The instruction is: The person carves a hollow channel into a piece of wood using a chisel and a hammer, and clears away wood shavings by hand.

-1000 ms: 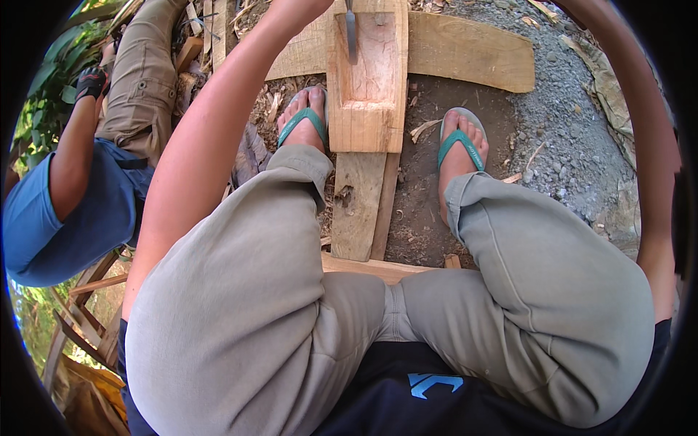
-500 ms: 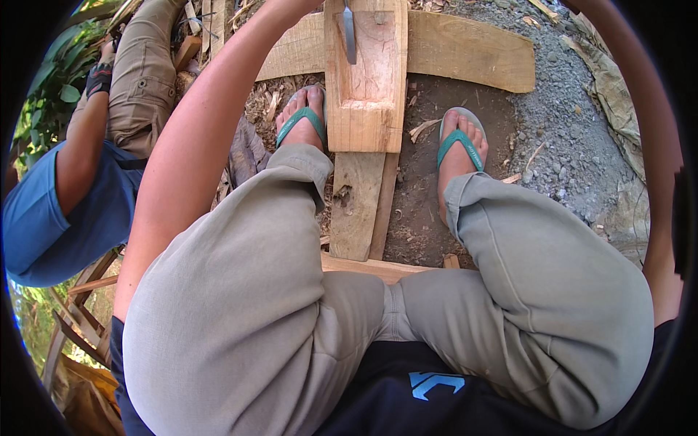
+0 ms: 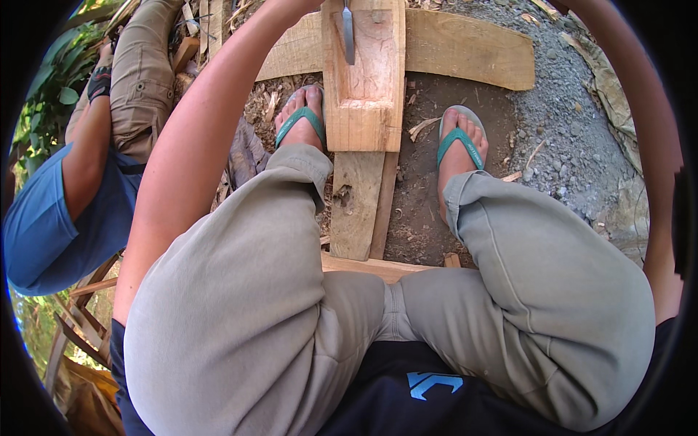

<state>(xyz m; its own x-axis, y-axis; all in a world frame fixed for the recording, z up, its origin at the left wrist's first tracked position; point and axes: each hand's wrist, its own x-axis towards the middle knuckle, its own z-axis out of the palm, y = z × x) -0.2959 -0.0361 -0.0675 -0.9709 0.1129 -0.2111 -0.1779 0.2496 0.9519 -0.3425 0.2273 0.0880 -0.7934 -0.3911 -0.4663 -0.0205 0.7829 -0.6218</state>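
A carved wooden block (image 3: 363, 129) with a rectangular hollow lies between my feet, its near end toward me. Over the hollow, a narrow metal chisel blade (image 3: 349, 38) points down toward me. Its handle is cut off by the top edge. My left forearm (image 3: 207, 123) stretches up to that edge close to the blade, and the hand lies beyond it. Far to the right, my right forearm (image 3: 643, 94) also runs up out of the picture. What either hand holds cannot be seen.
A wide plank (image 3: 469, 51) crosses behind the block. A narrower board (image 3: 354, 207) extends from under it toward me. Grey gravel (image 3: 563, 138) and a crumpled sheet (image 3: 614, 94) lie right. Another person in a blue shirt (image 3: 54, 218) sits left, near wood scraps.
The block and the chisel blade have shifted very slightly left. At the left, the other person's arm and blue shirt have moved a little. My forearms look almost unchanged.
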